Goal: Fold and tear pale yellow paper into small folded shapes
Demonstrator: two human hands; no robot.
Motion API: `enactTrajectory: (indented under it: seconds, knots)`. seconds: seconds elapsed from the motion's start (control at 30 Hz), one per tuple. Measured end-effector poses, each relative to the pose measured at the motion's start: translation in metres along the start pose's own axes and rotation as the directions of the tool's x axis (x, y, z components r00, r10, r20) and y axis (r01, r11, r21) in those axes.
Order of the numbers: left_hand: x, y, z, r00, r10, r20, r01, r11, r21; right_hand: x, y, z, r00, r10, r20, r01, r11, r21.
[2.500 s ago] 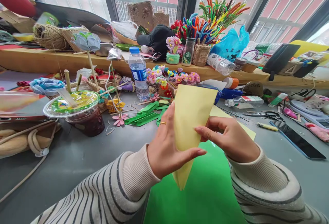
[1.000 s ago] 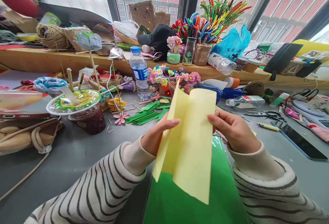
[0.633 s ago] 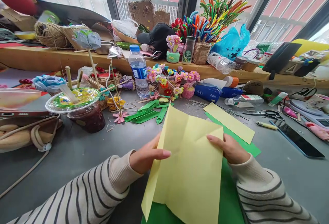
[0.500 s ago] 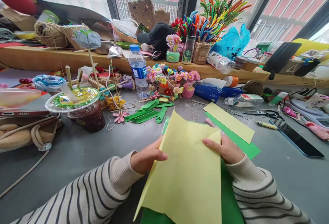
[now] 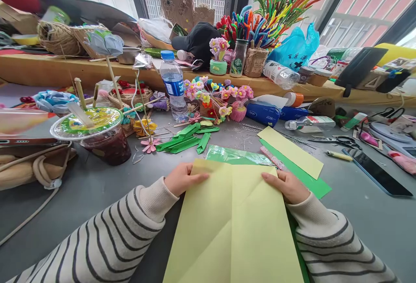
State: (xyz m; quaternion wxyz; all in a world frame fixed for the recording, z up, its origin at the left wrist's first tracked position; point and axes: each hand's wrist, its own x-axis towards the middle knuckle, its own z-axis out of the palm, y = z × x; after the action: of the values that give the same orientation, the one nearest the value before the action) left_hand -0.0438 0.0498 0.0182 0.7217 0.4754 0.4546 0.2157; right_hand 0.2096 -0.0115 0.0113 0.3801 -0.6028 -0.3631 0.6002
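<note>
Lies at 6 o'clock as yellow paper (image 5: 208,226), spread nearly flat. Shows a straight crease down the middle and faint diagonal creases on both halves. Is clamped at the upper left by thumb and fingers of the left hand (image 5: 182,180), at the upper right by the right hand (image 5: 290,186). Overlaps a wrapped green sheet (image 5: 237,156).

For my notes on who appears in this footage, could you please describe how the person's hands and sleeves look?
The left hand and right hand are bare, without gloves. The sleeves are long and cream with thin, dark, slightly wavy stripes, ending in plain, ribbed cuffs.
</note>
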Motion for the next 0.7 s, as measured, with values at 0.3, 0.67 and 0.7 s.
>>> enactTrajectory:
  seconds: [0.3, 0.67, 0.7]
  knots:
    - [-0.002, -0.006, -0.005, 0.999, 0.036, -0.015, -0.035, 0.999, 0.017, 0.001, 0.005, -0.002, 0.993, -0.053, -0.109, 0.056, 0.998, 0.022]
    - [-0.001, 0.006, 0.003, 0.985, 0.064, -0.159, -0.057, 0.997, 0.05, -0.001, 0.004, -0.001, 0.991, -0.058, -0.118, 0.058, 0.998, -0.007]
    - [0.0, 0.006, 0.002, 0.985, 0.081, -0.15, -0.075, 0.996, 0.047, -0.001, 0.004, -0.001, 0.99, -0.056, -0.126, 0.054, 0.998, -0.016]
